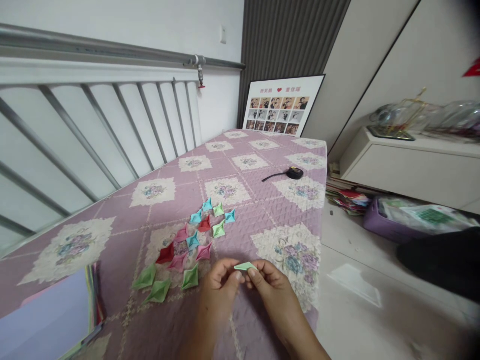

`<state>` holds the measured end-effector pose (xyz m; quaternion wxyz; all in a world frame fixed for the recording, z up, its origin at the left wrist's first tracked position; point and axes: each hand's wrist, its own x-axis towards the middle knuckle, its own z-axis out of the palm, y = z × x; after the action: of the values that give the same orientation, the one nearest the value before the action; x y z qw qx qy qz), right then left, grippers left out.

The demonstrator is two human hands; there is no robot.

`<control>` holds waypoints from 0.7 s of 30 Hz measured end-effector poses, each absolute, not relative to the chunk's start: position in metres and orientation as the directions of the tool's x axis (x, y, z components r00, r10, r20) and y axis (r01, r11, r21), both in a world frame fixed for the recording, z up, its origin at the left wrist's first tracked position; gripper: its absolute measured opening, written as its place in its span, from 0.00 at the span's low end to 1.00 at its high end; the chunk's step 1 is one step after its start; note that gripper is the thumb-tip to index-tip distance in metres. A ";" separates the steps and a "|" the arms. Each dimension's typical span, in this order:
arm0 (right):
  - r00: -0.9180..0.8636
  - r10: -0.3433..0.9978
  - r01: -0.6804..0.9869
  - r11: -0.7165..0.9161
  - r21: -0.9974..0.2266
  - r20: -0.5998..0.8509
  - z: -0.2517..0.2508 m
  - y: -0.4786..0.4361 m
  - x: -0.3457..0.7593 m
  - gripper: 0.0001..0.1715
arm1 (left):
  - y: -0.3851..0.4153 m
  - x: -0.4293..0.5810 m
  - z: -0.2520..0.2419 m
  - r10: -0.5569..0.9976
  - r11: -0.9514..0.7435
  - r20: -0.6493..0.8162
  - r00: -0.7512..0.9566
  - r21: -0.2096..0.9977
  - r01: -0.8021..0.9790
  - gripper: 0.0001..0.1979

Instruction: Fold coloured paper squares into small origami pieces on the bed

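Looking down across a bed (262, 200) covered by a mauve quilt with floral squares. Cut off at the lower left corner: a stack of coloured paper sheets (48, 320), only partly in frame. Blurred and hard to read at the right: clutter on a white cabinet (405, 170), and a purple basket (386, 227) on the floor (356, 310). Too small to make out: the photos on a photo board (281, 107) leaning at the far end of the bed.

Bounded on the left by a grey slatted rail (112, 125); dropping off on the right to open floor just beside the hands. Plenty of bare quilt beyond a scatter of folded paper shapes (187, 245) in green, red, pink and blue, with a black tape measure (294, 173) well apart near the far right edge.

Pinched between thumb and fingertips of both the left hand (221, 282) and the right hand (272, 285), close to the bed's near edge: a small pale green folded paper piece (245, 266), held just above the quilt, remaining fingers curled in.
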<state>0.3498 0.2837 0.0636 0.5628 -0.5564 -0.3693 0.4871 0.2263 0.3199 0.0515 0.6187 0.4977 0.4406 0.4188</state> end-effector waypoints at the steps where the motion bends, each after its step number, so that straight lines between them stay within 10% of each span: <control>1: 0.248 0.962 -0.116 -0.088 -0.989 -0.115 0.063 0.284 0.350 0.17 | 0.320 0.226 0.052 0.954 0.161 -0.131 0.270 0.982 -0.095 0.11; 21: 0.263 0.963 -0.002 -0.056 -0.998 -0.055 0.067 0.280 0.354 0.18 | 0.320 0.222 0.054 0.965 -0.013 0.001 0.262 0.999 0.043 0.03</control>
<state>0.3539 0.2801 0.0670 0.5464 -0.5770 -0.4165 0.4417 0.2225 0.3200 0.0545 0.5485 0.5746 0.4388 0.4200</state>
